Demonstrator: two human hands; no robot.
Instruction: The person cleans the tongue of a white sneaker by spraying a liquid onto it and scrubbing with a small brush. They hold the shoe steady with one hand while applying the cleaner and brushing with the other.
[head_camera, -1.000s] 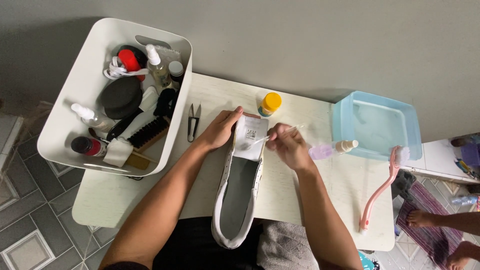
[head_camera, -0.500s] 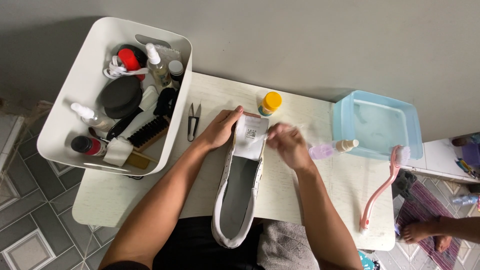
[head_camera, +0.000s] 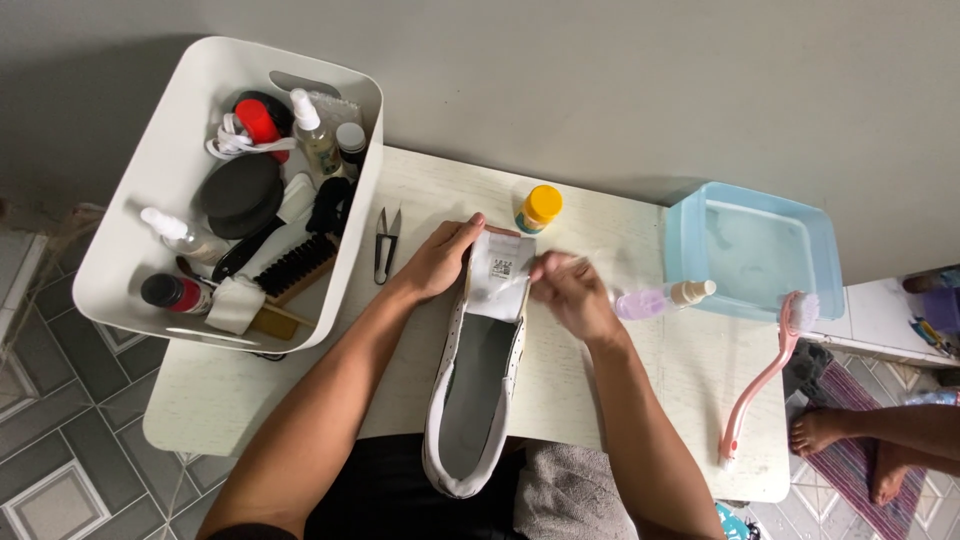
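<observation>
- left hand (head_camera: 440, 258) grips the white shoe (head_camera: 478, 370) at its toe, mid-table (head_camera: 640, 380)
- right hand (head_camera: 570, 292), blurred, fingers curled at the white tongue label (head_camera: 500, 268)
- yellow-capped jar (head_camera: 538, 208) just behind; clear pinkish bottle (head_camera: 655, 298) beside

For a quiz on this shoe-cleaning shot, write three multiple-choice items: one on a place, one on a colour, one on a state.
1. Where does the pink long-handled brush lie?
A. inside the white bin
B. on the table's right part, below the blue tub
C. on the floor

2. What colour is the cap of the small bottle behind the shoe?
A. yellow
B. green
C. black

3. How is the white shoe held?
A. lying untouched
B. lifted clear in one hand
C. resting on the table, both hands at its tongue end

Answers: 1 B, its head overlaps the blue tub. 2 A, the cap is yellow. 3 C, the left hand grips one side and the right hand works at the tongue.
</observation>
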